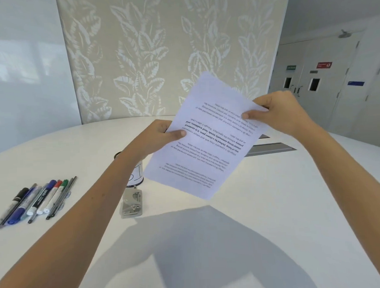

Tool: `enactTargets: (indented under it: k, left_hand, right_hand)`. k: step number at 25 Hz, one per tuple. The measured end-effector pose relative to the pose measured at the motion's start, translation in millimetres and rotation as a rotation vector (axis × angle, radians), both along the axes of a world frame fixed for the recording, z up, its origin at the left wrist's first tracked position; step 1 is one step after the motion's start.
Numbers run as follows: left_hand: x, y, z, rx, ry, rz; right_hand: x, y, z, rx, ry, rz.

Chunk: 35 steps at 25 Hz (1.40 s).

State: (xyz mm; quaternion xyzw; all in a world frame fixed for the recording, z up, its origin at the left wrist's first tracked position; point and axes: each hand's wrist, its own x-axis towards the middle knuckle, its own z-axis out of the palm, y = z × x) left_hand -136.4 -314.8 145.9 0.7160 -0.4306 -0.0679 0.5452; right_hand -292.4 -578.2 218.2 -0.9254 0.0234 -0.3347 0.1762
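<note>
I am holding the sheet [208, 138] above the tabletop [274, 205], both arms stretched forward. My left hand [160, 135] is pinching its left edge, my right hand [277, 111] its right edge. Its long axis is tilting away, text upside down.

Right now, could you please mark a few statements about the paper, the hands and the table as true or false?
1. The left hand and the right hand both pinch the printed sheet, held above the white table. True.
2. The sheet's text faces the wearer upright. False: it reads upside down.
3. The pens and markers lie in a row on the table, left of the sheet. True.
4. The metal punch rests on the sheet. False: it stands on the table, apart from the sheet.
</note>
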Motion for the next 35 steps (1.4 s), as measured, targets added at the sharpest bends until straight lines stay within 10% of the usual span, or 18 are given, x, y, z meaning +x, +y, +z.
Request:
enactTargets:
  k: [8, 17, 35]
  left_hand:
    - [4.0, -6.1, -33.5, -0.373, 0.284, -0.010]
    - [-20.2, -24.3, -44.0, -0.333, 0.146, 0.103]
    - [-50.8, -45.2, -133.2, -0.400, 0.583, 0.207]
  right_hand:
    - [2.0, -7.9, -51.5, 0.948, 0.037, 0.365]
    - [16.3, 43.6, -94.0, 1.035, -0.205, 0.301]
    - [5.5, 60.1, -196.7, 1.164, -0.064, 0.214]
